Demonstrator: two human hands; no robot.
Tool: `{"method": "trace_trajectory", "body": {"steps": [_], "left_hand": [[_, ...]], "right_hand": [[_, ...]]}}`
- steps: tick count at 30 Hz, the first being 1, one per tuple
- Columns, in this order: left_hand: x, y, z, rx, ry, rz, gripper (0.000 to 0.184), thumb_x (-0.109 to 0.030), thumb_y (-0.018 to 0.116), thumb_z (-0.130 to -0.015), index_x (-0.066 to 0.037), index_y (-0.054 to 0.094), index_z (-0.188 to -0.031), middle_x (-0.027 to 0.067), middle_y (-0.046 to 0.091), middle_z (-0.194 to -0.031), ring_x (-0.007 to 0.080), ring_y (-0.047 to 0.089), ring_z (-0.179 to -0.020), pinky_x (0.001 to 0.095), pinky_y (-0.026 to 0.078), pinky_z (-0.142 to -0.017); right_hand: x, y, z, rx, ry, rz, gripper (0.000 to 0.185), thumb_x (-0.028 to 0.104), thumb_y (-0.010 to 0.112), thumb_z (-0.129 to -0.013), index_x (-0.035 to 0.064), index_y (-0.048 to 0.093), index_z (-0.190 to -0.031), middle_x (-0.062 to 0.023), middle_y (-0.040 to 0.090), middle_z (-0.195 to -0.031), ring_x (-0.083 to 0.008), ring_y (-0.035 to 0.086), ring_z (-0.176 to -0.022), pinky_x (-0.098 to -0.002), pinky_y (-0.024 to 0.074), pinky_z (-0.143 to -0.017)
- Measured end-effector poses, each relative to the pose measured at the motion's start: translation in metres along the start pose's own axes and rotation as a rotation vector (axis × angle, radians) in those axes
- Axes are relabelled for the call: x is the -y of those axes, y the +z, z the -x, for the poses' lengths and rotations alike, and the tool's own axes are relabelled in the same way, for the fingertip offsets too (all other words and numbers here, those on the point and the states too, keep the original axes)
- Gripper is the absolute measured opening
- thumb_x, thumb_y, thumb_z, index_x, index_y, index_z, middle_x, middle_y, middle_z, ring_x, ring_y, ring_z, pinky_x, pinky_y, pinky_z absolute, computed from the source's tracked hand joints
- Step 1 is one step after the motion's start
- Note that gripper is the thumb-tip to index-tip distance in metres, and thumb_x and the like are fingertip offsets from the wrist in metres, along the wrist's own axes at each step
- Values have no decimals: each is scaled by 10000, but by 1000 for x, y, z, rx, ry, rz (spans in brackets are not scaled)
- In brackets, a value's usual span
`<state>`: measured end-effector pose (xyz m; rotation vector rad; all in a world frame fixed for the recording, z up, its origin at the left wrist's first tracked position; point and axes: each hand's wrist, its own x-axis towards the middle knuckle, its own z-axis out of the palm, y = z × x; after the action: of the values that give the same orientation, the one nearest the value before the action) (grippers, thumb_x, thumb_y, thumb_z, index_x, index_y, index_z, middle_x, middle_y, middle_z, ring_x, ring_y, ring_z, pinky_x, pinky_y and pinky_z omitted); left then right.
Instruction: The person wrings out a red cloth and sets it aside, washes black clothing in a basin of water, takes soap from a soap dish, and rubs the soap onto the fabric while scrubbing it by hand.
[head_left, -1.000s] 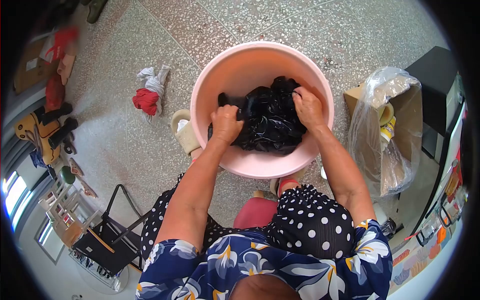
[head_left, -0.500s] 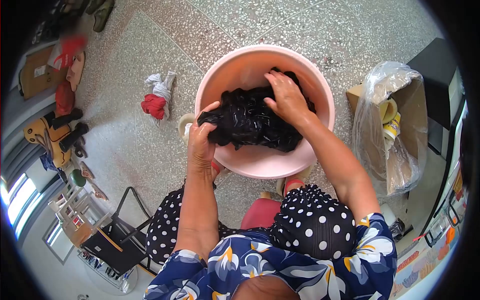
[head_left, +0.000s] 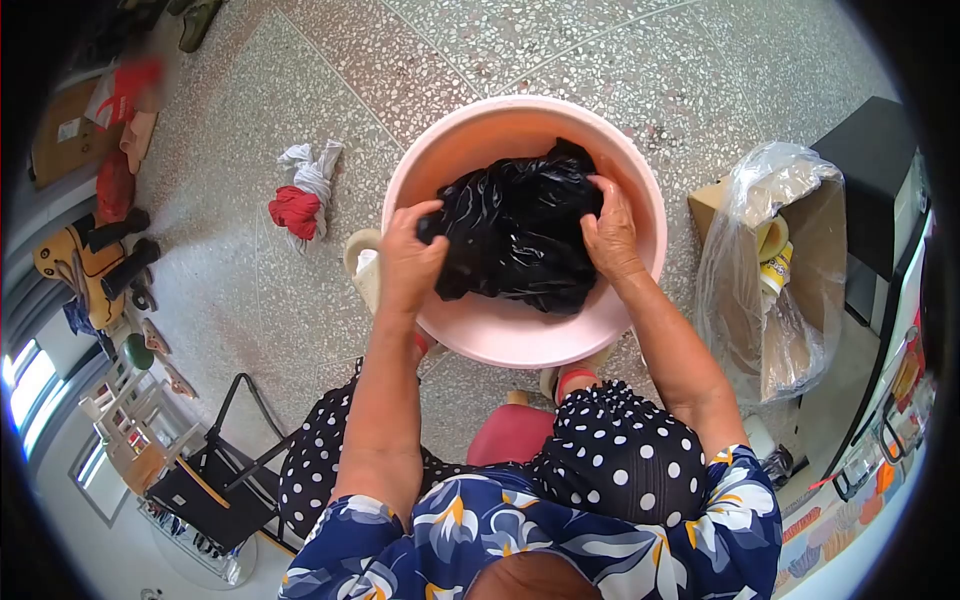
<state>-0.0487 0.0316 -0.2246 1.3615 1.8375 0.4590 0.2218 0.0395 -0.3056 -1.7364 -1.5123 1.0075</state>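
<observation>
A bundle of wet, shiny black cloth (head_left: 520,235) lies crumpled in a round pink basin (head_left: 520,345) on the floor. My left hand (head_left: 412,255) is at the left side of the bundle, thumb and fingers apart, fingertips at the cloth's edge. On the opposite side, my right hand (head_left: 612,230) curves along the cloth with its thumb and fingers spread. Neither hand shows a firm grip. What kind of garment the cloth is cannot be made out.
Left of the basin lie a red cloth (head_left: 294,210) and a white cloth (head_left: 318,175). A cardboard box (head_left: 815,230) lined with clear plastic stands at right. A black folding chair (head_left: 205,505) and shoes are at far left. My feet flank the basin's near side.
My left hand has loosened from the cloth's left edge. My right hand has moved from on top of the bundle to its right side. The cloth is bunched more compactly.
</observation>
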Motion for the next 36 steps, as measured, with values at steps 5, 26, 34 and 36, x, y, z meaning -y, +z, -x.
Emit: {"method": "trace_trajectory", "body": {"steps": [5,26,34,36], "left_hand": [[38,79,-38,-174,261,-254,614,-182,645,-734,-124,441,-1310,159,348,-1387,337,372,-1241,392,326,-1025],[35,106,-57,-54,128,-409,775,-344,728,-703,-140,344,-1345,151,331,-1374,345,347,-1250,446,347,-991],[-50,110,-30,-116,387,35,135,-167,618,-623,-58,564,-682,129,572,-740,344,552,-725,457,432,-658],[-85,104,11,-140,533,-64,161,-198,639,-599,-92,547,-677,90,526,-754,292,516,-746,425,377,-670]], "right_hand": [[28,1,-8,64,-292,353,580,114,617,-764,115,405,-1304,-168,410,-1314,-384,373,-1219,-452,314,-1021],[6,48,-51,120,-2,43,354,362,420,-915,63,561,-1042,-147,586,-1124,-305,525,-1075,-447,382,-896],[8,47,-51,363,898,-1120,486,542,434,-894,107,565,-1064,-73,626,-1005,-216,598,-940,-334,454,-837],[-14,37,-56,594,571,-1567,412,524,496,-874,121,578,-889,-24,635,-840,-152,621,-746,-282,507,-679]]}}
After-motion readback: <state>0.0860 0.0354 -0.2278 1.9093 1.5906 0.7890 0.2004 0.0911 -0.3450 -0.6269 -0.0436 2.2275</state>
